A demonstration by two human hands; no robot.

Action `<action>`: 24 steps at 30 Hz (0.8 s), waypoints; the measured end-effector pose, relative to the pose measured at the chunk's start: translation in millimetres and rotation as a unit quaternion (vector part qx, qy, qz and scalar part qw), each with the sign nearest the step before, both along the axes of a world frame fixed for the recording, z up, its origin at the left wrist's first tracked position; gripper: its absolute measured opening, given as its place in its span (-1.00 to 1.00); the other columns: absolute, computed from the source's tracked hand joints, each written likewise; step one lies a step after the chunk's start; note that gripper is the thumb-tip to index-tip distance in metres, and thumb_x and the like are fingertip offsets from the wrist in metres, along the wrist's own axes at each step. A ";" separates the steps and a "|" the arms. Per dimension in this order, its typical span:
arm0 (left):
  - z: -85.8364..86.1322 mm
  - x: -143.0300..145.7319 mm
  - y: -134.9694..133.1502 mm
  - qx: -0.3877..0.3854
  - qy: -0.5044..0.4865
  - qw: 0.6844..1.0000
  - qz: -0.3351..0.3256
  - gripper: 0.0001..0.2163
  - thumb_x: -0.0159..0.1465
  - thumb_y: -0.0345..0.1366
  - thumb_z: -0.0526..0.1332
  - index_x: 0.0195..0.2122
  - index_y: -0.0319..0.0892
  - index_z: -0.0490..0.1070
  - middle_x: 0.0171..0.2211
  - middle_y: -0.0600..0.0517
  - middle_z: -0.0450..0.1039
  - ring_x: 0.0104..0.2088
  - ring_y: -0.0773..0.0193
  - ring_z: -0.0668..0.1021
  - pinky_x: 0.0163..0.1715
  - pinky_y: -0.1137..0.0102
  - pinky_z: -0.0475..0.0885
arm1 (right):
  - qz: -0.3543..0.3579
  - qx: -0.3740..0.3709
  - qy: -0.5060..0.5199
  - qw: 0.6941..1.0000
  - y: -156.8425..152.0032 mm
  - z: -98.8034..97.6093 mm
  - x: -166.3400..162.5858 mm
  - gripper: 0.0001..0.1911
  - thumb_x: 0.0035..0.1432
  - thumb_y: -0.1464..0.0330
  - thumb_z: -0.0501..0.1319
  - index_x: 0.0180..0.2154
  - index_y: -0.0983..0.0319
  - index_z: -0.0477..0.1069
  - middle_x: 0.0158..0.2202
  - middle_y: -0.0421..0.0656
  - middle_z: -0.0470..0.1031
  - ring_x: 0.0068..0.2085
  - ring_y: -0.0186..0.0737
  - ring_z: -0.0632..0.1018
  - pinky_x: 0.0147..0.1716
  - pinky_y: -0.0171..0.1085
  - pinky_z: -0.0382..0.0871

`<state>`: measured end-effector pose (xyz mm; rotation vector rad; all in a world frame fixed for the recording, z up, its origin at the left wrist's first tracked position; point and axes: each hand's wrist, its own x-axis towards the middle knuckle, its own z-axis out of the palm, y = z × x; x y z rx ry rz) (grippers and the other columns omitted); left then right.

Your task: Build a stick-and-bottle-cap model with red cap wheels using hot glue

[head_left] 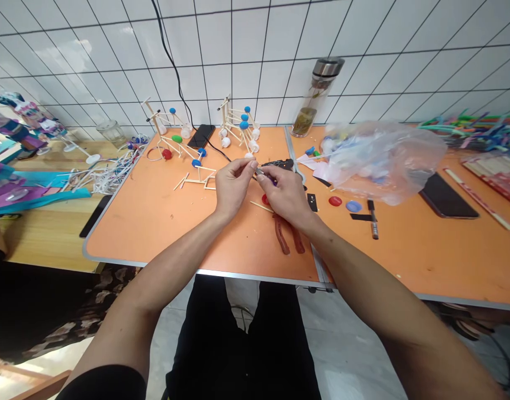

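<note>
My left hand is closed in a pinch above the orange table, its fingertips close against those of my right hand. My right hand is closed too, thumb and forefinger pinching a small greyish piece; its kind cannot be made out. Whatever my left fingers hold is hidden. Pliers with reddish-brown handles lie partly under my right hand. Near it are a thin wooden stick and a black strip with holes. Left of my left hand lies a small frame of joined sticks.
Stick models with blue and white round parts stand by the tiled wall, near a black phone. A glass bottle, a plastic bag, a marker and another phone are to the right. A person sits at the left.
</note>
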<state>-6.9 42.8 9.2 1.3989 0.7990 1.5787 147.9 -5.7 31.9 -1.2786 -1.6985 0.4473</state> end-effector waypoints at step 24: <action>7.9 2.6 -2.7 -0.018 -0.093 0.992 -0.081 -0.63 0.30 0.10 0.57 -0.02 -0.01 0.79 0.09 -0.10 0.78 0.11 0.02 0.77 0.18 0.11 0.66 | 0.219 -0.318 0.372 0.844 -3.5 27.8 5.1 -0.73 0.35 0.15 0.42 -0.22 0.17 0.46 -0.49 -0.38 0.17 -0.58 -0.46 -0.06 -0.62 -0.39 -0.16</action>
